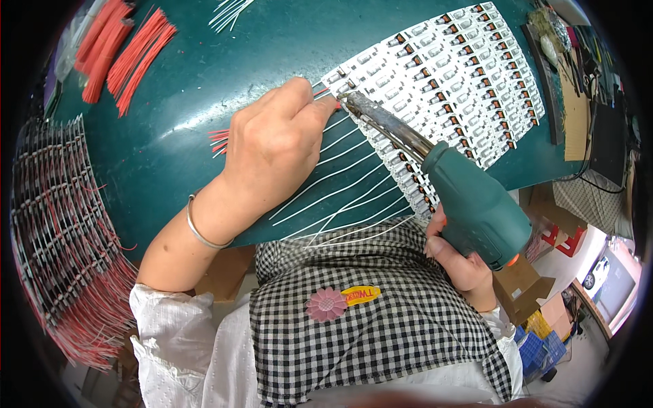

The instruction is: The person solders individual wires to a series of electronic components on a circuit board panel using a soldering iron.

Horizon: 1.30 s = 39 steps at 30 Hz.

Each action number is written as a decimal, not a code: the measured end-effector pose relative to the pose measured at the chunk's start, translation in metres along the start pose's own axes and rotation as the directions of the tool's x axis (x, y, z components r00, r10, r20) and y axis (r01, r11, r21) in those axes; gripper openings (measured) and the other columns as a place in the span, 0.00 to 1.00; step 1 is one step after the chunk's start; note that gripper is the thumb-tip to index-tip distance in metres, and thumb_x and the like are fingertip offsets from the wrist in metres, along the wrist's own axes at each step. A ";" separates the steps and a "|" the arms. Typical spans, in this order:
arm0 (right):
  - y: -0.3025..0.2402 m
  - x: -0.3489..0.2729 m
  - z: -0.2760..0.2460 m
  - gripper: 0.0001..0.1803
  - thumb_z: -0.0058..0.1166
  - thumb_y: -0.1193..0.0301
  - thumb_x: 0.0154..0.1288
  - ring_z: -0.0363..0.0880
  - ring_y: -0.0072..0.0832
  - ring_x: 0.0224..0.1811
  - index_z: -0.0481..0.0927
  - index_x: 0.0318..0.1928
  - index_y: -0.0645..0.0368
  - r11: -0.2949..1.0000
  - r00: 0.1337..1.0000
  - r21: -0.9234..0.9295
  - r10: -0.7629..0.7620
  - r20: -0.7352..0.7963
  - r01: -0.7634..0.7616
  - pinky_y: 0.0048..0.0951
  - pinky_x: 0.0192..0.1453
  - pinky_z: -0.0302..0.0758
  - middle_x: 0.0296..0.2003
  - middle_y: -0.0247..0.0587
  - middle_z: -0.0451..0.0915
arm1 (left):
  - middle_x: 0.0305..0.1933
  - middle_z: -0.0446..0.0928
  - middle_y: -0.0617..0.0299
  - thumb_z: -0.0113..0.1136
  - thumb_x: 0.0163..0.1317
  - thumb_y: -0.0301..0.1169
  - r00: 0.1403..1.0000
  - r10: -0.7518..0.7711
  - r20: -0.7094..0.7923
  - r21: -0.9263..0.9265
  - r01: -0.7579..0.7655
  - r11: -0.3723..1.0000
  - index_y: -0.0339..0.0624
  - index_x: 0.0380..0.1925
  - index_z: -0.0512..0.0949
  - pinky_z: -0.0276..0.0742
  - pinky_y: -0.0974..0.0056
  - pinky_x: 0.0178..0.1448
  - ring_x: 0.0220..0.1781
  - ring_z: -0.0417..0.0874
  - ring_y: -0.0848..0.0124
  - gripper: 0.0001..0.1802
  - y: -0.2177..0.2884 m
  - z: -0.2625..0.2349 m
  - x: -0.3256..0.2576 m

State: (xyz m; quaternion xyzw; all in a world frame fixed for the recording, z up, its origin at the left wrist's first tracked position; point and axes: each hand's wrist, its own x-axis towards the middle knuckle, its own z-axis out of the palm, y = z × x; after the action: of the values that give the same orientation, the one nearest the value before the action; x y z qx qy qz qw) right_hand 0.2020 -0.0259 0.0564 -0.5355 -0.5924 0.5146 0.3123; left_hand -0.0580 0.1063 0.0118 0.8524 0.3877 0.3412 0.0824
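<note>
My left hand is closed round a small bunch of red wires, whose ends stick out on its left side. Its fingertips pinch at the near-left corner of a white circuit board panel, where a short piece of red wire shows. In my right hand is a green soldering gun. The gun's dark tip reaches that same corner, close to my left fingertips; whether it touches a pad I cannot tell. White wires run from the panel's near edge toward me.
Bundles of red wire lie at the far left, and loose white wires at the far edge. Wired boards hang in rows beyond the left of the green table. A dark bar borders the panel's right side.
</note>
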 end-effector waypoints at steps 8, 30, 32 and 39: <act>-0.002 0.004 -0.007 0.30 0.57 0.81 0.48 0.75 0.26 0.28 0.68 0.55 0.69 0.945 0.970 -0.235 -0.197 0.146 0.227 0.24 0.33 0.73 0.32 0.43 0.77 | 0.21 0.69 0.61 0.68 0.48 0.19 1.000 -0.018 0.004 0.014 0.018 1.000 0.39 0.31 0.81 0.69 0.64 0.22 0.20 0.74 0.67 0.09 0.003 -0.001 0.001; -0.015 -0.014 -0.003 0.31 0.59 0.75 0.54 0.72 0.24 0.21 0.67 0.58 0.72 0.975 0.977 0.151 0.181 -0.111 -0.163 0.23 0.28 0.70 0.22 0.41 0.74 | 0.23 0.71 0.63 0.67 0.45 0.21 0.994 0.065 -0.087 0.097 -0.057 0.994 0.40 0.27 0.82 0.71 0.65 0.23 0.22 0.75 0.69 0.07 0.009 -0.008 0.004; -0.012 -0.015 -0.003 0.30 0.59 0.76 0.55 0.72 0.24 0.21 0.68 0.59 0.71 0.976 0.982 0.172 0.154 -0.110 -0.134 0.23 0.28 0.70 0.23 0.40 0.75 | 0.22 0.73 0.64 0.70 0.45 0.19 0.999 0.020 -0.042 0.088 -0.016 0.996 0.41 0.28 0.83 0.70 0.67 0.23 0.21 0.75 0.71 0.09 0.012 -0.008 0.003; -0.003 -0.015 -0.005 0.27 0.58 0.77 0.56 0.73 0.24 0.23 0.68 0.58 0.69 0.993 0.995 0.078 0.091 -0.047 -0.087 0.23 0.30 0.70 0.23 0.39 0.75 | 0.20 0.70 0.63 0.70 0.45 0.19 1.000 -0.008 0.003 -0.007 0.008 1.000 0.41 0.29 0.84 0.68 0.67 0.20 0.18 0.73 0.71 0.10 0.009 0.000 -0.002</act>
State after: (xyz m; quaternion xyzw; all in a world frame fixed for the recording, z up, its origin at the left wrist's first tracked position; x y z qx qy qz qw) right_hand 0.2088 -0.0387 0.0634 -0.5620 -0.5398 0.5364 0.3240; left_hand -0.0539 0.0991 0.0145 0.8509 0.3898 0.3411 0.0876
